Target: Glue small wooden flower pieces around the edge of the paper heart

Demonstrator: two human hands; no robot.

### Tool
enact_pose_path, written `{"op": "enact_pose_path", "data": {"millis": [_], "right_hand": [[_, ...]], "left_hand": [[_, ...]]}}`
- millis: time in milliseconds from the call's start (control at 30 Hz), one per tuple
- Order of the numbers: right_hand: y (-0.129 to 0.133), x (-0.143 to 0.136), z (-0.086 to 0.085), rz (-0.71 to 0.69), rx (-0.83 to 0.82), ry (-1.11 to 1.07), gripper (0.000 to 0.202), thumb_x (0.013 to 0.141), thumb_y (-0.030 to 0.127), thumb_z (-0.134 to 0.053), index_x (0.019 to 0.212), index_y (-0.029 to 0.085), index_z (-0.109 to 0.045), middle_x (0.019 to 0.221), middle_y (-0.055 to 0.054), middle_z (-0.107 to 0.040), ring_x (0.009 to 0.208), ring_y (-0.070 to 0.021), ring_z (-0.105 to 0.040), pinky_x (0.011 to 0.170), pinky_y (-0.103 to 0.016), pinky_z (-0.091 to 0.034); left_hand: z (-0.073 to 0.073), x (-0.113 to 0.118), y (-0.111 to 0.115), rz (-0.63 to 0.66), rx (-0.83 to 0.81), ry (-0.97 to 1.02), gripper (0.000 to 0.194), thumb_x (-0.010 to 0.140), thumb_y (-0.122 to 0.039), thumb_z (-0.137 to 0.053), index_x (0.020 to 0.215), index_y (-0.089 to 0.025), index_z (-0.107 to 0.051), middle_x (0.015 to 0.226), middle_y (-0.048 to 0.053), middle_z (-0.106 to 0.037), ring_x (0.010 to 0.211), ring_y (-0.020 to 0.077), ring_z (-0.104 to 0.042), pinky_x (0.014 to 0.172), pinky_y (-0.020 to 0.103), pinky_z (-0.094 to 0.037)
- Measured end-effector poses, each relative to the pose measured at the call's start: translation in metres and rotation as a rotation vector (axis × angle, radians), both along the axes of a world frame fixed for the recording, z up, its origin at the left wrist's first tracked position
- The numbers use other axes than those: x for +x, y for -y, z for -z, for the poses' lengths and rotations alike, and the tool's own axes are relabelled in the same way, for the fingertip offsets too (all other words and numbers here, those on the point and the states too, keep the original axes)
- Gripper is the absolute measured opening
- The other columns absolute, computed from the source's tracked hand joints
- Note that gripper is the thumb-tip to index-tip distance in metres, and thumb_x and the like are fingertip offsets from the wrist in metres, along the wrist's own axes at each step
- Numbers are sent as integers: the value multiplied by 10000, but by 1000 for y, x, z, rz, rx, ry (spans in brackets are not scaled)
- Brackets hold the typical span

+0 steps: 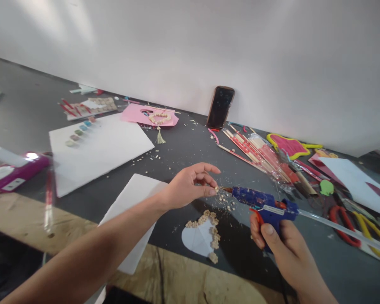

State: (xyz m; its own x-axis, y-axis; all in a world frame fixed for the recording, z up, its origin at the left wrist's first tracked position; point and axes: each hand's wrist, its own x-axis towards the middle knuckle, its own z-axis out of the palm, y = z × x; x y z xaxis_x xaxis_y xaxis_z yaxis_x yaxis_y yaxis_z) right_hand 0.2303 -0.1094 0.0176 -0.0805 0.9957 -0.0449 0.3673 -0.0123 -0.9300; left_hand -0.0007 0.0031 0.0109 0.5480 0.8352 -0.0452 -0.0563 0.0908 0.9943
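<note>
Hands (286, 249) hold a glue gun (253, 196) (label (274, 210) illegible) and bead (216, 189).

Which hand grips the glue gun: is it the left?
No, the right hand has its fingers around the glue gun, while the left hand is by the nozzle.

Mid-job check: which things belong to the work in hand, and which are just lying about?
Seemingly in use:
- glue gun, in the right hand
- small piece, pinched in the left hand
- white cutout, partly edged with beads

Apparently just lying about:
- phone
- pink paper
- tassel
</note>
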Motion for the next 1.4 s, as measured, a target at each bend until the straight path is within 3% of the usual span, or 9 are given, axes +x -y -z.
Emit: {"op": "enact_pose_path", "data": {"millis": [133,267,433,567,700,800,933,1200,1400], "right_hand": [[0,-2,-1,68,31,-136,289,904,444,-451,897,189,-589,653,-14,-560,552,-128,-499,536,-247,-409],[-5,8,-2,313,11,-85,367,880,519,-433,933,189,-586,739,-53,-625,615,-173,-569,568,-280,-454],[-20,39,-2,562,-82,652,470,897,518,-262,865,187,-594,812,-107,-669,778,-229,-630,688,-319,-476],[-22,55,-7,571,-193,876,410,861,483,-357,734,177,-600,724,-153,-658,761,-309,-635,666,-394,-452],[-2,45,-21,500,-72,1006,289,837,420,-453,798,195,-629,792,-122,-670,765,-296,-627,676,-402,-444],[15,29,-26,188,209,960,206,853,317,-472,919,228,-646,949,-73,-678,850,-230,-633,729,-348,-471],[23,15,-16,-115,164,799,145,822,218,-555,911,239,-667,916,-37,-694,803,-178,-657,706,-288,-505],[17,14,2,-136,135,862,147,868,211,-507,846,219,-652,854,-33,-663,758,-164,-643,673,-280,-503],[7,-10,-15,-54,321,729,117,881,244,-512,828,229,-616,855,-35,-647,767,-157,-627,686,-270,-501]], "left_hand": [[1,0,-1,-21,8,-20,423,704,-162,-696,1100,-178,-548,805,-5,-641,727,103,-589,715,256,-472],[0,0,-2,-43,15,-87,412,712,-168,-685,1101,-181,-552,812,0,-646,739,111,-595,720,262,-475],[1,0,-1,-29,16,-98,407,716,-190,-685,1101,-193,-551,824,-6,-644,748,108,-598,741,265,-472],[0,0,2,-1,8,-109,413,711,-189,-680,1103,-196,-549,830,-3,-643,756,114,-599,746,273,-473],[-3,0,4,46,-5,-81,419,706,-195,-685,1102,-184,-548,839,4,-639,773,119,-601,762,285,-475],[-3,0,5,96,-22,-18,408,705,-191,-695,1085,-182,-545,822,-2,-632,758,110,-598,758,280,-476],[-1,1,6,136,-33,31,403,681,-171,-715,1050,-176,-552,795,-9,-629,746,110,-603,754,278,-474],[0,1,7,201,-22,51,415,674,-162,-719,1057,-180,-558,790,-9,-638,740,109,-599,716,254,-460],[-4,3,9,197,-49,58,417,664,-135,-718,1045,-164,-552,766,-13,-630,721,106,-595,712,256,-457]]}}
